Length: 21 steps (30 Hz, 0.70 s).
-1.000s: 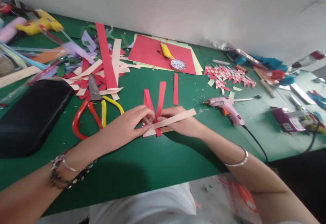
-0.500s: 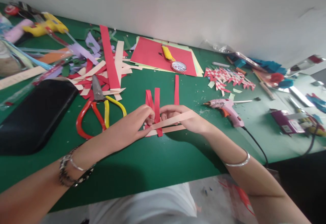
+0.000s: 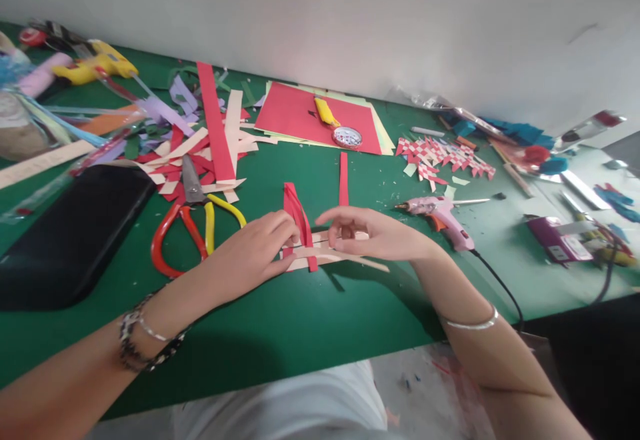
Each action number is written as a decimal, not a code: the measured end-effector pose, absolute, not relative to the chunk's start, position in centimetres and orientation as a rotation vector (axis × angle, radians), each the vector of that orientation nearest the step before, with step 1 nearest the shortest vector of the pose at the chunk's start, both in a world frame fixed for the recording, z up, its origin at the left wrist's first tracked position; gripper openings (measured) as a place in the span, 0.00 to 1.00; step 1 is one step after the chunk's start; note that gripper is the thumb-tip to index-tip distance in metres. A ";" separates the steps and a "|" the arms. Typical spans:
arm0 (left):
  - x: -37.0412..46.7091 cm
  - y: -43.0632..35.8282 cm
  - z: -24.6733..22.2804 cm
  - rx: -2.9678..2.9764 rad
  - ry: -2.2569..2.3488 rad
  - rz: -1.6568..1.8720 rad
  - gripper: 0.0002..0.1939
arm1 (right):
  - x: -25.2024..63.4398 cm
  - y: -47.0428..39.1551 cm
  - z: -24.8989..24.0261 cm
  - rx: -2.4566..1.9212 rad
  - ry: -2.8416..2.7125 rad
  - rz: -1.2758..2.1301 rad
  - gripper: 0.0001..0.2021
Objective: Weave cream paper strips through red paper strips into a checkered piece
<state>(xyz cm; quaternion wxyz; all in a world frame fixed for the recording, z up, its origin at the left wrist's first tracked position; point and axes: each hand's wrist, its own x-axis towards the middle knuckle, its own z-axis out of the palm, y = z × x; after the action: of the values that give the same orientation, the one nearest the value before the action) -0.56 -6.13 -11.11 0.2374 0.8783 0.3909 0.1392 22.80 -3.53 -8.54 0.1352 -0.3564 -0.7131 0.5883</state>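
Head view: Along the near side of a green worktable (image 3: 240, 333), a left hand (image 3: 260, 243) and a right hand (image 3: 383, 235) work a little apart at a small lattice of woven paper strips (image 3: 313, 255), red crossing cream, the left at its left edge, the right over its right part. Both hands touch the strips, but fingers hide much of the lattice, and whether either pinches the paper cannot be told. Behind, a shallow round dish (image 3: 347, 137) of small, bead-like pieces sits on a red paper sheet (image 3: 290, 113) atop paler ones, a yellow-handled tool (image 3: 326, 112) just beside it. A purple box (image 3: 557, 239), contents hidden, stands far to the right. A loose red strip (image 3: 343, 177) lies just beyond the right hand. Scissors (image 3: 191, 187) with red and yellow handles lie near the left hand, between a black flat case (image 3: 75, 233) and the lattice, touching a heap of paper scraps (image 3: 177, 143). Right of the lattice rests a pink glue gun (image 3: 445, 217), checkered woven pieces (image 3: 450, 155) behind it.
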 end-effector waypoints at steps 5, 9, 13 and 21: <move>-0.7 -6.1 -11.2 2.464 1.091 0.342 0.08 | 23.7 -3.4 -7.6 -0.972 -2.260 1.552 0.14; -0.7 -6.2 -11.4 2.465 1.163 0.379 0.13 | 22.8 -3.7 -7.7 -1.039 -2.072 1.138 0.13; -0.7 -6.4 -11.8 2.446 1.216 0.398 0.13 | 21.6 -4.4 -7.1 -0.926 -1.981 0.752 0.11; -0.4 -6.5 -11.2 2.391 1.211 0.406 0.16 | 22.4 -7.6 -3.3 -0.717 -2.100 0.599 0.27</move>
<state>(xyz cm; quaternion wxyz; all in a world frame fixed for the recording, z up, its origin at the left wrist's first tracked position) -0.44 -6.52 -11.17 0.2138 0.8616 0.4364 0.1463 22.39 -7.58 -3.27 0.4092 -0.2844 -0.8338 0.2376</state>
